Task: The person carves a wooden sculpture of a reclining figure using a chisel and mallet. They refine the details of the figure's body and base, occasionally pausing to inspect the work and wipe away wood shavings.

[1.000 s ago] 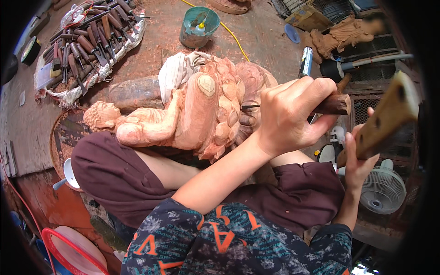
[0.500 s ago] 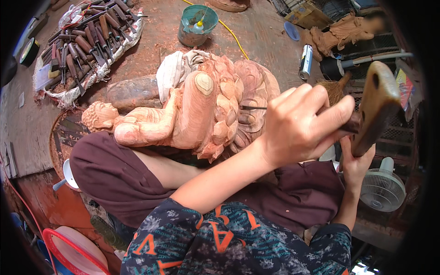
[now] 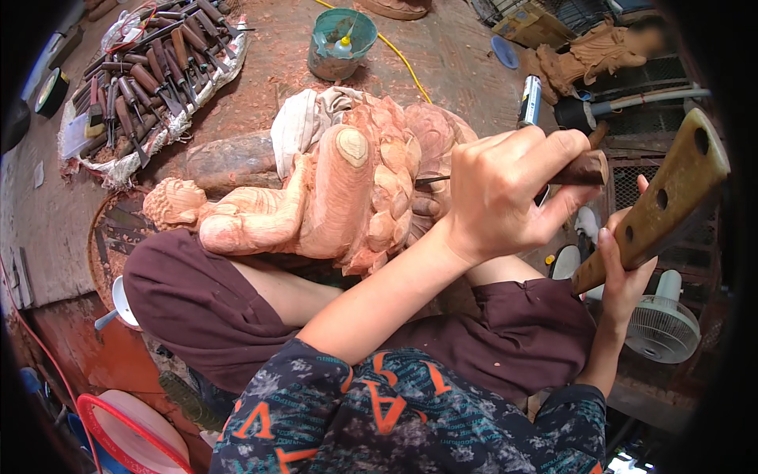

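Note:
A carved wooden figure point(image 3: 335, 189) with a curly-haired head lies on its side, head toward the left, across the work in front of my crossed legs. My left hand point(image 3: 505, 189) is closed around a chisel, whose brown wooden handle point(image 3: 583, 169) sticks out to the right. The thin dark blade point(image 3: 431, 181) points left at the overlapping petals of the carved base. My right hand point(image 3: 624, 272) grips a flat, yellowish-brown wooden mallet point(image 3: 662, 201) with several holes. The mallet stands apart from the chisel's butt, to its right.
Many chisels point(image 3: 146, 79) lie on a white sack at the far left. A green bucket point(image 3: 341, 59) holding a small bottle stands behind the figure. A spray can point(image 3: 530, 101), another carving point(image 3: 592, 59) and a fan point(image 3: 662, 328) are to the right. A cloth point(image 3: 304, 122) touches the figure.
The mallet has moved right, away from the chisel's butt, and my right hand with it. My left hand still holds the chisel at the petals, its handle end now uncovered.

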A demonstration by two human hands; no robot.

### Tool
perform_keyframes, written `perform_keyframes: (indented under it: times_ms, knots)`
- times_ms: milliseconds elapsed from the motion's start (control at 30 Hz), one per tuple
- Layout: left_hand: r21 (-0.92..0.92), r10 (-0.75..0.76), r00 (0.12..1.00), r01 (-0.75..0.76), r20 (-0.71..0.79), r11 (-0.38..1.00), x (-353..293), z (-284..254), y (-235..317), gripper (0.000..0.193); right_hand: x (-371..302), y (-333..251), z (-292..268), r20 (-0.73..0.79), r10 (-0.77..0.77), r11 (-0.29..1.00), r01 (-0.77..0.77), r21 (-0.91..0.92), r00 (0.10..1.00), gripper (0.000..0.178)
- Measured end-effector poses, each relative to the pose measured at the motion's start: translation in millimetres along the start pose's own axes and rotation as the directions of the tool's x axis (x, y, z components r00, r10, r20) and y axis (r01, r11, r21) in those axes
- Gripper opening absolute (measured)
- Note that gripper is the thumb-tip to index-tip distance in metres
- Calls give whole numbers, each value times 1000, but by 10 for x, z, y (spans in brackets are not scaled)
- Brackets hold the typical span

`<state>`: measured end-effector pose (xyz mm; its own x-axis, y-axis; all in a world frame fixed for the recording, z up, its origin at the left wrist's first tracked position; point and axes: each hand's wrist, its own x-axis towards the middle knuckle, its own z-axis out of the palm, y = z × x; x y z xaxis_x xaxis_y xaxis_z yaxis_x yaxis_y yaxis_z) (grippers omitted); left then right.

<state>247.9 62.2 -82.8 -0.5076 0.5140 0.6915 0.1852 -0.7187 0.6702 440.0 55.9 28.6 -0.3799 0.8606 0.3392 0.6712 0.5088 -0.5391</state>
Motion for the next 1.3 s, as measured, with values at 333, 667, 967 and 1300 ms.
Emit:
perform_keyframes:
  times_ms: [333,667,967,1300]
  knots:
    - [31,124,987,-122,-97,992,-30,-46,-66,47,-91,226,-20,18,-75,963,77,-258,997,39]
    - [111,228,968,-216,-103,970,-206,78,122,45,-82,171,-6,39,-252,948,254,-190,967,52]
    - [31,236,964,-234,-126,972,-206,-11,91,41,-130,260,-92,-1,-206,963,202,-180,979,55]
    - [20,182,978,-181,-105,983,-177,49,74,42,-129,281,-77,82,-322,885,330,-327,943,48]
